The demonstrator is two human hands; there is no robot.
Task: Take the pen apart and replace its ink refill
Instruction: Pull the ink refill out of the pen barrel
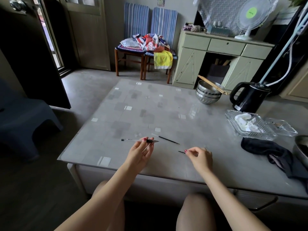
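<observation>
Left hand (139,152): raised above the table (126,117) near its front edge, fingertips pinched on the grip end of the pen (139,140), a clear barrel held level with its tip pointing right
Right hand (200,156): thumb and forefinger pinched on a small dark piece (181,152), too small to identify
Ink refill (166,139): lying loose on the tabletop between and just beyond both hands
Dark cloth (266,150), glass dish (246,125), black kettle (248,97): along the table's right side
</observation>
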